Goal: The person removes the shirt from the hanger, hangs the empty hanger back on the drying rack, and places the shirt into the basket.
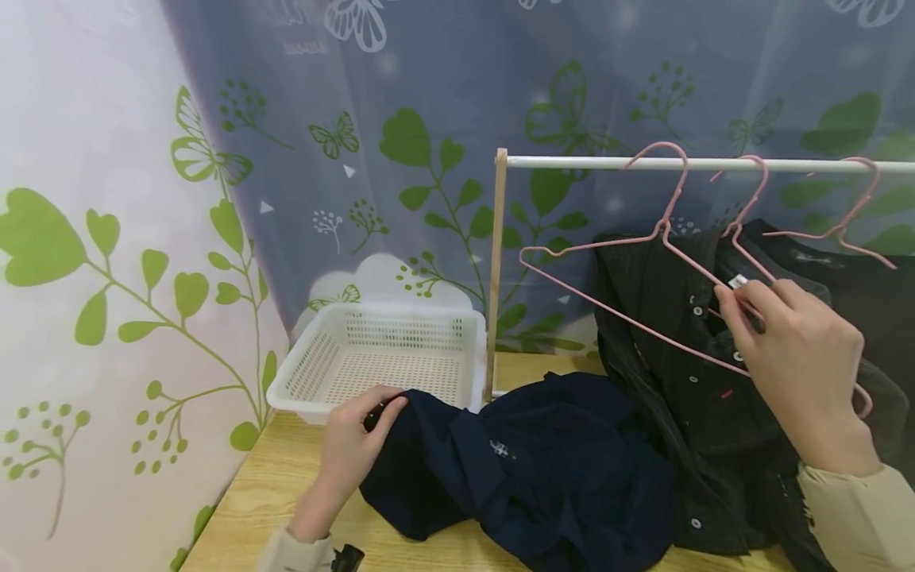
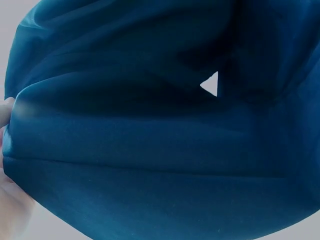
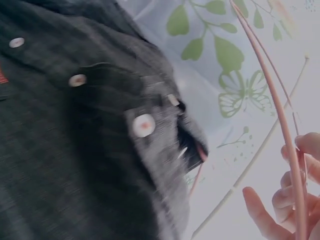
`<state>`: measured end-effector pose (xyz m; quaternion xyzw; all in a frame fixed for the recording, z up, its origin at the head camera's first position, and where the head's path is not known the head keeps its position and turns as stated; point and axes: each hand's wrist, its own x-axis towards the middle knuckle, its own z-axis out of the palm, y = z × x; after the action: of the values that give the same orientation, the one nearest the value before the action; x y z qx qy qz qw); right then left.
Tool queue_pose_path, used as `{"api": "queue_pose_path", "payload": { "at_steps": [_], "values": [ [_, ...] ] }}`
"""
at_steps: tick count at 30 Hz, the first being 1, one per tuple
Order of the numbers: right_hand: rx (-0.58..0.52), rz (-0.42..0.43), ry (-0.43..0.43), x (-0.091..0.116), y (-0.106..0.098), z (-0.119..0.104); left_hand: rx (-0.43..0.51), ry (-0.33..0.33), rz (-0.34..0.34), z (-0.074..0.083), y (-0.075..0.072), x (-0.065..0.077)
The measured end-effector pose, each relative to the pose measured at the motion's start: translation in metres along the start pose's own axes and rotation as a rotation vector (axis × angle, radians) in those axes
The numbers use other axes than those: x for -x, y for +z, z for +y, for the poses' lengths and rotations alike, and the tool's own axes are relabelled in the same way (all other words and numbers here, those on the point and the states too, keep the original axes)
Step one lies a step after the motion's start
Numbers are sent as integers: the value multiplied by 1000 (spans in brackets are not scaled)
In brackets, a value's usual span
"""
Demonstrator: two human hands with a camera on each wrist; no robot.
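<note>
My left hand [image 1: 357, 441] pinches the edge of a dark navy garment [image 1: 557, 461], which lies bunched on the table with a small pale emblem showing. In the left wrist view the navy cloth [image 2: 150, 140] fills most of the picture, and the fingers [image 2: 6, 112] show at its left edge. My right hand [image 1: 804, 361] grips a pink hanger [image 1: 629, 318] by its right shoulder, in front of the rod. The right wrist view shows the hanger's pink wire [image 3: 280, 110] passing through the fingers. Behind it hangs a dark grey buttoned shirt [image 1: 665, 381].
A white rod [image 1: 579, 163] on a wooden post [image 1: 496, 270] carries pink hangers [image 1: 750, 195], with another dark garment [image 1: 858, 302] at the far right. A white perforated basket [image 1: 286, 389] stands at the back left of the wooden table [image 1: 250, 492]. A patterned curtain [image 1: 443, 71] hangs behind.
</note>
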<state>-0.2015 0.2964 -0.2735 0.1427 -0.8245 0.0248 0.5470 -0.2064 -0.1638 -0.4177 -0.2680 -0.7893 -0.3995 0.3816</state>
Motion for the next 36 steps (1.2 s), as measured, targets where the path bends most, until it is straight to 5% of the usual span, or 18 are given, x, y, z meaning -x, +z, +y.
{"api": "queue_pose_path", "payload": {
  "at_steps": [8, 17, 36],
  "values": [
    [-76, 20, 37, -22, 24, -12, -15, 3, -15, 5, 8, 1],
    [-87, -43, 24, -8, 43, -15, 4, 14, -20, 10, 14, 3],
    [-84, -66, 14, -2, 42, -10, 14, -19, -52, 12, 19, 2]
  ]
}}
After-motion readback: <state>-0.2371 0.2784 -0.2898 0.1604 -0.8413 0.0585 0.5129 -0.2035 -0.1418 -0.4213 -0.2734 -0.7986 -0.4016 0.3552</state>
